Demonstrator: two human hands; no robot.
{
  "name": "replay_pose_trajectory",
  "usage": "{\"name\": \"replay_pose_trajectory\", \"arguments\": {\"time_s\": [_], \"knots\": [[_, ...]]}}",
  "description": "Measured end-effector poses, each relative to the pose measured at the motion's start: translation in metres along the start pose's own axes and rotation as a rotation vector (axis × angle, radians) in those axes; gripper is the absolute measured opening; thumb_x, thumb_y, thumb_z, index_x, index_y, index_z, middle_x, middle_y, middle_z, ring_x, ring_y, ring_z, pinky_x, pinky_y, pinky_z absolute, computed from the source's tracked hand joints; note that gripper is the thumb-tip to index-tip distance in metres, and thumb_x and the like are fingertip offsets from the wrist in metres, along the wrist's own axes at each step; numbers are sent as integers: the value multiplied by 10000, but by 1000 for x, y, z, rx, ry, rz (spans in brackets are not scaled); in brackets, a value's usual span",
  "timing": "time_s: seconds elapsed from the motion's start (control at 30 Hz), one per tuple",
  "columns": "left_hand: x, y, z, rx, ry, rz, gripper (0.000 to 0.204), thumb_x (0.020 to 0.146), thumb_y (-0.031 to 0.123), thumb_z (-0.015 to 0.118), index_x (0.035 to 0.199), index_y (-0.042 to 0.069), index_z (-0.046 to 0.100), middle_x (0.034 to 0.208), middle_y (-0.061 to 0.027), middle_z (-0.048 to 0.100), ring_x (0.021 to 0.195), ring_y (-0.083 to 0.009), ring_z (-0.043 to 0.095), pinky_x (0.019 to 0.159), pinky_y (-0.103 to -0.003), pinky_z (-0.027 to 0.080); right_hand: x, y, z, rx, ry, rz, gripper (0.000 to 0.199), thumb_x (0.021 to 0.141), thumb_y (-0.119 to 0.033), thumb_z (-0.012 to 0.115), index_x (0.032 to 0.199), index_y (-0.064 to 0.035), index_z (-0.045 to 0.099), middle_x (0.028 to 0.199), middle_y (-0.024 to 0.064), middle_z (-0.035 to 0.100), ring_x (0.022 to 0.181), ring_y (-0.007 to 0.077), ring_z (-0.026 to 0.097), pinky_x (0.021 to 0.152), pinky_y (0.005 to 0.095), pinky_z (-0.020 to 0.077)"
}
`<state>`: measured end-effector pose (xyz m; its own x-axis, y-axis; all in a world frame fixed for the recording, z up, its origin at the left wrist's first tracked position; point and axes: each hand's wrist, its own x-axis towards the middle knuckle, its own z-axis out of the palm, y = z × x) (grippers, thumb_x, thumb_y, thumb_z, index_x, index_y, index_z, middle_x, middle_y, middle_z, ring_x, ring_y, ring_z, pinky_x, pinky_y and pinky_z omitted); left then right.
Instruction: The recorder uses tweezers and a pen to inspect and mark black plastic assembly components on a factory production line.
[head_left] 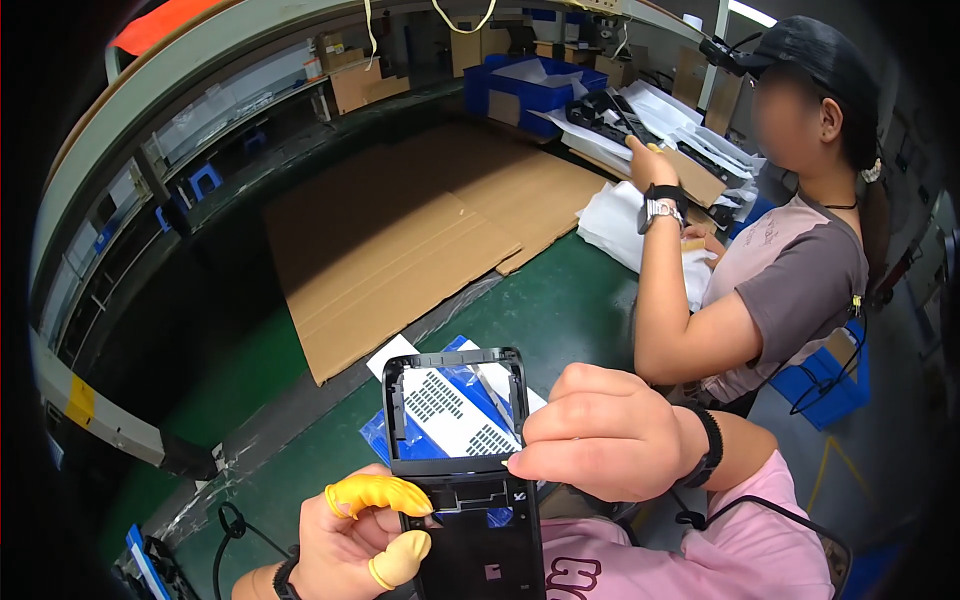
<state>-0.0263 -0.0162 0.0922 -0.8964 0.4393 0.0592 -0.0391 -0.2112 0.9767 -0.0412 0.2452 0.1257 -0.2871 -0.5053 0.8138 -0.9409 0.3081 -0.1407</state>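
Observation:
A long black plastic housing (480, 558) with a rectangular open window at its far end stands upright in front of me. My left hand (360, 540), with yellow finger cots on its fingers, grips the housing's left edge. Closed, with fingertips at the right end of the crossbar below the window, is my right hand (605, 435); anything pinched in it is too small or hidden to make out. Through and behind the window, white sheets with rows of small dark pads (435, 397) lie on blue film (375, 437) on the green table (560, 310).
A large cardboard sheet (400, 240) covers the table beyond. To the right a co-worker (790, 230) in a cap handles black parts among white wrapping (615, 215). Blue bins (535, 95) stand at the back. A black cord (225, 535) lies at lower left.

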Motion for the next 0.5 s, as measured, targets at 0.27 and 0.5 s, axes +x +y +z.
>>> {"name": "replay_pose_trajectory", "arguments": {"time_s": [0.27,0.5], "knots": [[-5,8,2,-14,-60,-27,504,669,-38,691,1114,-3,457,926,-94,553,801,-177,589,740,-311,496,20,-4,-3,-29,-142,-98,210,624,-69,580,814,8,537,736,83,473,617,203,467,503,284,401],[-15,14,2,-67,-67,-14,458,655,-51,679,1070,-3,491,913,-91,557,792,-177,585,734,-316,492,22,-6,-2,34,-260,-118,232,629,-78,573,836,9,515,730,71,423,639,202,457,513,288,411]]}}
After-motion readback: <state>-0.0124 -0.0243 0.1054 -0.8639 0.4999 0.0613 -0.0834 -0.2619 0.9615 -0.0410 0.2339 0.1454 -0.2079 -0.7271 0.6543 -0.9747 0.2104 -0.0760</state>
